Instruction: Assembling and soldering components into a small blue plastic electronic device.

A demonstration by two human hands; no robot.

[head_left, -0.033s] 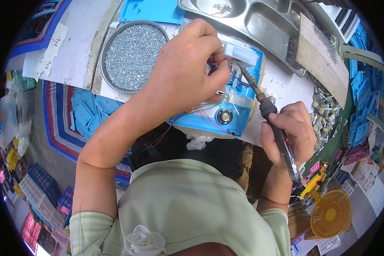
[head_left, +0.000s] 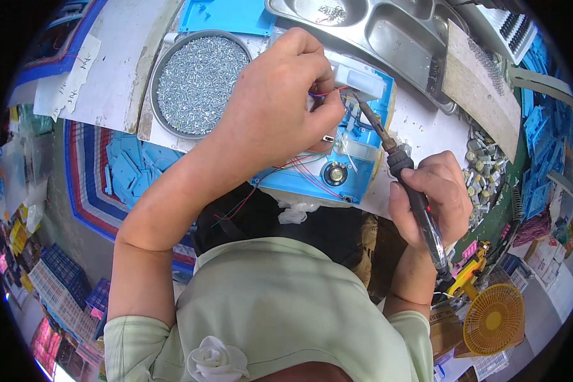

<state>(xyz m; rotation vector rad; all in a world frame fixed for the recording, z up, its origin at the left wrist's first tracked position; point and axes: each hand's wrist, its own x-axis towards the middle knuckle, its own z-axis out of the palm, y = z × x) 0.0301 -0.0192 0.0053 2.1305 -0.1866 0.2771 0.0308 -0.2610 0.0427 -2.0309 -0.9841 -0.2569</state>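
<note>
The left hand pinched a red wire between thumb and fingertips, over the upper part of the shell. The right hand, right of the shell, was curled round the iron, its tip over the shell near that wire — whether they touched could not be told. Nothing visible had shifted since the frame just before, so the work in hand seemed to stand at the same point.

Counted outward: two hands, one iron, one shell, with one white block up top and one speaker near its lower edge; the other wires overlapped too much to count. Left of the shell sat one pan of metal bits, past counting. Beyond the shell lay one tray — and well below and right of it, one fan.
</note>
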